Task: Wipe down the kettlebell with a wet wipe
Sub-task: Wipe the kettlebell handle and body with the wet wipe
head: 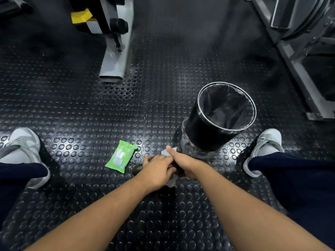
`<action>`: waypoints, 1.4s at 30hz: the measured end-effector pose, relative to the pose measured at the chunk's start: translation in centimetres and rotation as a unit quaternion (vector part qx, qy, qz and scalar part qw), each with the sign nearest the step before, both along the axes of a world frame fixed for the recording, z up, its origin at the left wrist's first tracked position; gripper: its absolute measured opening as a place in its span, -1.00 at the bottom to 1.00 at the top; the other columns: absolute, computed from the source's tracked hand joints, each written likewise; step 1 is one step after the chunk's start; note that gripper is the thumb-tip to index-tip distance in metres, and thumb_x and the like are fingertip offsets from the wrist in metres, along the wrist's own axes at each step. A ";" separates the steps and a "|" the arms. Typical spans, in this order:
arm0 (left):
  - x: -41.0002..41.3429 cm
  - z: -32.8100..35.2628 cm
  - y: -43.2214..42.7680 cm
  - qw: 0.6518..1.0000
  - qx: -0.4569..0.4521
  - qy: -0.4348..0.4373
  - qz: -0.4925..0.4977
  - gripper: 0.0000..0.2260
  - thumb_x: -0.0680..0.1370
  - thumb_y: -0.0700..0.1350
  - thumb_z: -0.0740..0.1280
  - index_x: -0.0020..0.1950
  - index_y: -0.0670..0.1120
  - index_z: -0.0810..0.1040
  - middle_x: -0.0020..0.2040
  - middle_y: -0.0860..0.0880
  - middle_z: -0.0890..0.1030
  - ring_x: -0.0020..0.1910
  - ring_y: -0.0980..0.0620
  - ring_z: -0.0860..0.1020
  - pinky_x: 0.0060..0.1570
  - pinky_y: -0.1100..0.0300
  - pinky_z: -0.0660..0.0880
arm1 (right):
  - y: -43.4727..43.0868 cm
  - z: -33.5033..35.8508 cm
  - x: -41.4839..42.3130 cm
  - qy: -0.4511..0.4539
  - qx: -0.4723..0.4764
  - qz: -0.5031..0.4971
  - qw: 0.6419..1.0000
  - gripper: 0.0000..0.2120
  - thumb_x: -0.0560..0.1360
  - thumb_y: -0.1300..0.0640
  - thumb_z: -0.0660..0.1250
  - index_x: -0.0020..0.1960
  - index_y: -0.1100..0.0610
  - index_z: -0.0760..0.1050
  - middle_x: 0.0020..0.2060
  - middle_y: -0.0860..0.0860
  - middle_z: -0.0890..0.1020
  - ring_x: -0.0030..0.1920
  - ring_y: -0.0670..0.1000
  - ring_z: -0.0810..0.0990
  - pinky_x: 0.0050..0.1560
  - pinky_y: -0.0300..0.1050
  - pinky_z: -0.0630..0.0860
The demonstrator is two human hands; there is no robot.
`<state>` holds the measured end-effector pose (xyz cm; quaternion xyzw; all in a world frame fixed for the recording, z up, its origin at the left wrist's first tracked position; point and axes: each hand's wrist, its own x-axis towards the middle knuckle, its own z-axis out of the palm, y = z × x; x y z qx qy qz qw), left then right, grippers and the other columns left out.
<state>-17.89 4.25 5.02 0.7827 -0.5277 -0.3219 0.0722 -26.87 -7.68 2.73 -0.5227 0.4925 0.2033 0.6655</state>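
pale grey wet wipe point(167, 153) is pinched under the right hand point(183, 163), thumb stretched out toward 12 o'clock and pressing the wipe's top edge; another bit of wipe pokes out below both hands at 6 o'clock. right fingers curl down around something dark, so closed on wipe plus kettlebell. left hand point(156, 171) sits just beside it at 9 o'clock, fingers bent and clamped over the same dark object, touching the right hand. kettlebell point(137, 169) is almost fully covered by both hands; only a dark rounded patch shows at the left hand's 9 o'clock, resting on the floor. can't tell which part is handle or body. green wipes pack point(121, 156) lies flat on the floor near the hands at 10 o'clock, not touching them. black bin point(204, 131) with dark liner stands at 1 o'clock, close behind the right thumb, mouth open. studded black rubber floor point(90, 115) under everything. grey sneakers far out at 9 o'clock point(25, 147) and 3 o'clock point(266, 144), dark trouser legs above them. grey machine leg point(114, 57) at 11 o'clock, well apart.
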 end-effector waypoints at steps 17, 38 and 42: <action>0.2 0.0 0.2 1.000 -0.013 0.002 -0.009 -0.70 0.69 0.13 0.18 0.39 0.12 0.45 0.27 0.08 0.54 0.35 0.03 0.44 0.42 -0.13 0.08 | -1.7 2.8 0.0 0.002 0.050 -0.013 0.999 -0.29 0.55 -0.50 0.05 0.16 0.11 0.55 -0.19 0.07 0.73 -0.19 0.05 0.73 -0.11 -0.04 0.58; 1.1 0.7 1.4 0.994 -0.110 0.010 0.013 -0.74 0.58 0.06 0.43 0.24 0.04 0.67 0.07 0.02 0.55 0.14 -0.01 0.51 0.23 0.08 0.45 | -0.6 1.2 -1.1 -0.031 0.019 -0.062 0.997 -0.29 0.55 -0.49 0.11 0.22 0.09 0.63 -0.01 0.09 0.76 -0.02 0.08 0.72 0.19 0.05 0.58; 0.6 0.7 1.4 0.995 -0.098 -0.022 0.004 -0.70 0.62 0.08 0.36 0.34 0.07 0.62 0.13 0.02 0.54 0.17 -0.04 0.47 0.23 0.01 0.47 | 1.3 -0.7 -2.1 -0.062 0.023 -0.156 0.986 -0.20 0.52 -0.54 0.07 0.28 0.08 0.65 -0.03 0.03 0.76 -0.09 -0.04 0.72 -0.04 -0.09 0.55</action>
